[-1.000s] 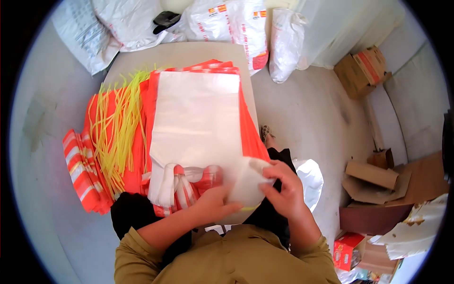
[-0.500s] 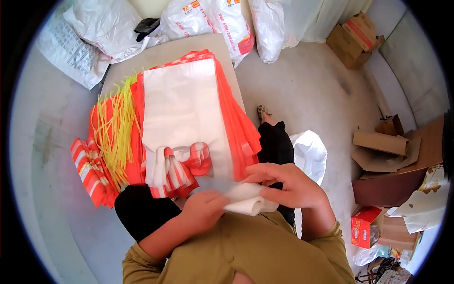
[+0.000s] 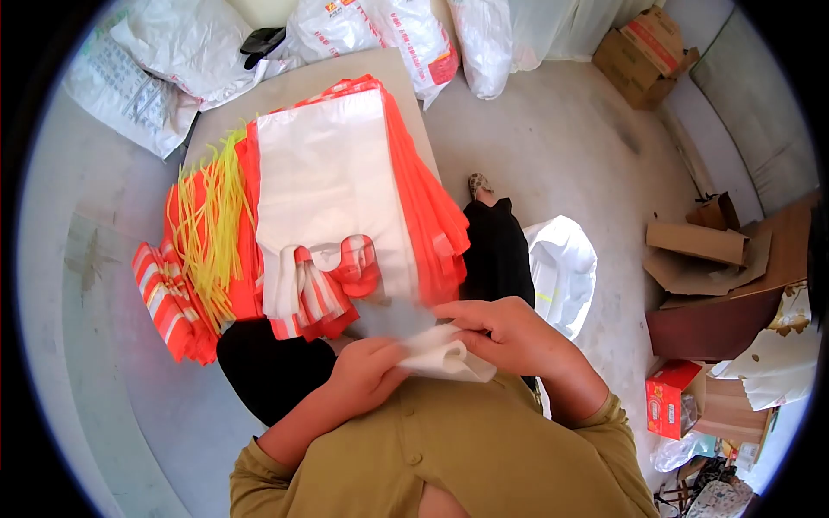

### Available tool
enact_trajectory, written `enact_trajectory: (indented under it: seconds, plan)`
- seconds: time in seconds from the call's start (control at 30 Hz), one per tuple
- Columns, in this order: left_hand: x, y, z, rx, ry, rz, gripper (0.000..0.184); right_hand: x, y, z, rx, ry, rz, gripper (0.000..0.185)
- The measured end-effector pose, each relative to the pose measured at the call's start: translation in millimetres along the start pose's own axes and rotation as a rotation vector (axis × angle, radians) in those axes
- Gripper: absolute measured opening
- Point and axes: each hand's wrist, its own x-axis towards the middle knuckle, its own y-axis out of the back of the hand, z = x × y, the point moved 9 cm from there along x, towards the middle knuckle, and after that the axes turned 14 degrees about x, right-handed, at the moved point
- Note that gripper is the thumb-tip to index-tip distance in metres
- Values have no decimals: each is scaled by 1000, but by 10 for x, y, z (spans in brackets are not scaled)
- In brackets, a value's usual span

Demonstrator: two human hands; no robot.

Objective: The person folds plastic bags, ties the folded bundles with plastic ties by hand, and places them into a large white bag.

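A folded white plastic bag (image 3: 453,361) is held just in front of my torso, one end curled into a loop. My left hand (image 3: 370,373) grips its left end with bent fingers. My right hand (image 3: 509,337) pinches the upper right part between thumb and fingers; its fingertips are slightly blurred. Beyond my hands lies a stack of flat bags, a white bag (image 3: 328,173) on top and red bags (image 3: 423,207) fanned out on the right. Striped red-and-white handles (image 3: 324,298) bunch at the stack's near end.
Yellow strips (image 3: 207,233) lie over red material left of the stack on the table (image 3: 363,73). Folded striped bags (image 3: 168,302) rest at the left edge. A white sack (image 3: 561,268) stands right of my leg. Filled bags (image 3: 186,52) and cardboard boxes (image 3: 643,56) stand farther back.
My right hand has shifted slightly left, and its fingers have closed in on the white bag. The bag's loop is turned differently. The whole view has shifted a little.
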Motion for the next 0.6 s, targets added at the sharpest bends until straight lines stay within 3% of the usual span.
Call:
enact_trajectory:
  seconds: [0.13,0.33,0.43,0.53,0.6]
  plan:
    - [-2,-98,6,-91,25,65,27,-169,94,2,-45,121,158,36]
    - [-23,-243,-51,-182,120,34,22,-316,89,66,34,22,163,35]
    - [-17,-226,-89,-270,196,68,17,-314,75,70,13,72,162,47]
    - [-23,-193,-148,-336,268,121,13,-299,47,-89,222,266,124,65]
    - [16,-146,-157,-466,297,179,13,-277,40,-82,219,173,168,75]
